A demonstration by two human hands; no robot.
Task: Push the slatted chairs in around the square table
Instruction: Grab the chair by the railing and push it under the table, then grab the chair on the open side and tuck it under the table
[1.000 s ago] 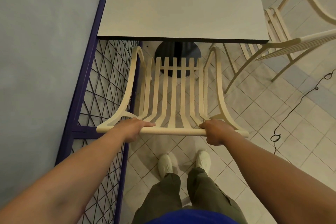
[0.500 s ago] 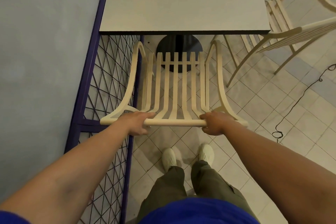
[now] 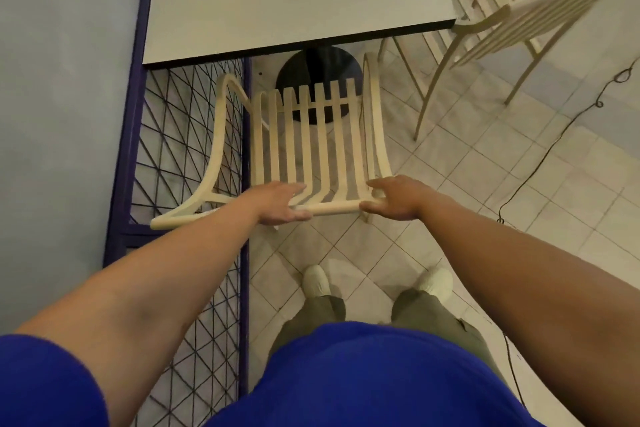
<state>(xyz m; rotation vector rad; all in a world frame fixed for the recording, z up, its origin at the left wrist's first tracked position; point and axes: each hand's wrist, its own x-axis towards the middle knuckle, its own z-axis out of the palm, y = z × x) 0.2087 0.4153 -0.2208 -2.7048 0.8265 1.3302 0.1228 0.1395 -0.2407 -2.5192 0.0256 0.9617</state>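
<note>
Grip loosened since earlier, left hand [image 3: 281,203], right hand [image 3: 393,198] both released, seemingly touching slatted chair [image 3: 311,105] top rail

A plain blue-grey wall [image 3: 62,80] fills the left side. Along its foot stands a purple frame [image 3: 123,163] filled with dark wire mesh [image 3: 180,121] in a criss-cross pattern. The floor [image 3: 450,184] is cream square tile laid on the diagonal, with a paler grey band at the far right. A thin black cable [image 3: 598,103] trails across it, looped in places. The light is soft and even.
</note>
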